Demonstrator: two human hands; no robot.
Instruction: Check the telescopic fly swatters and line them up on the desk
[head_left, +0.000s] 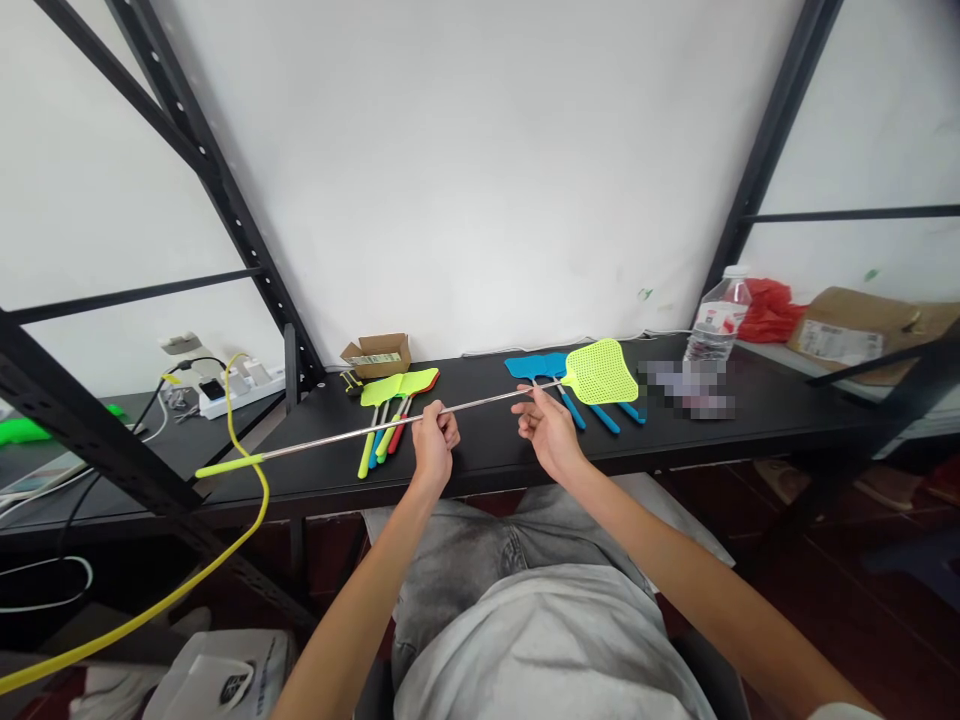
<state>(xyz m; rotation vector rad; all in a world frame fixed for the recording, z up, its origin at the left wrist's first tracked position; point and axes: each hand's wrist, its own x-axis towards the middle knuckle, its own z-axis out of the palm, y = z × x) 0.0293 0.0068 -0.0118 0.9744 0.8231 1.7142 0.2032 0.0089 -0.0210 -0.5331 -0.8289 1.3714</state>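
Observation:
A lime-green fly swatter with an extended metal rod lies across both of my hands, its handle far to the left and its mesh head to the right. My left hand is closed around the middle of the rod. With thumb and finger, my right hand pinches the rod just short of the head; its other fingers are curled loosely. Behind my left hand lies a pile of green, blue and red fly swatters. Several blue fly swatters rest behind my right hand, partly covered by the green head.
A small cardboard box stands at the back of the black table. To the right are a water bottle and a blurred patch. A yellow cable hangs at left, near a power strip. Black shelf posts flank the table.

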